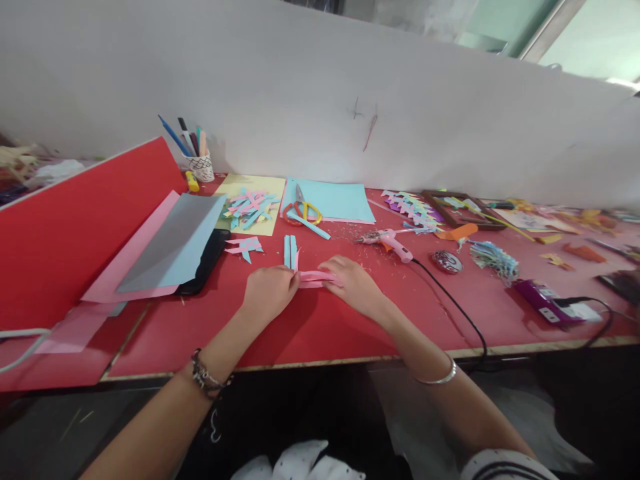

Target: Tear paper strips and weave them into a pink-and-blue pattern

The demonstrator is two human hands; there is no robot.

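Between my two hands a pink paper strip [313, 279] runs sideways, folded along its length, just over the red tabletop. My left hand [270, 291] pinches its left end, where a narrow pink end sticks up. The right end is held in the fingers of my right hand [353, 283]. Blue paper strips [290, 251] stand out beyond my left fingers, pointing away from me; whether my hand touches them is hidden. Left of them lies a small woven pink and blue paper piece [246, 247]. Scissors [302, 208] with red and yellow handles rest farther back.
A pink glue gun [390, 244] trails its black cord over the front edge at right. Blue sheets [340, 200] and a pile of paper pieces [251, 207] lie near the wall. Stacked paper [175, 240] is at left, a purple power strip [543, 303] at right.
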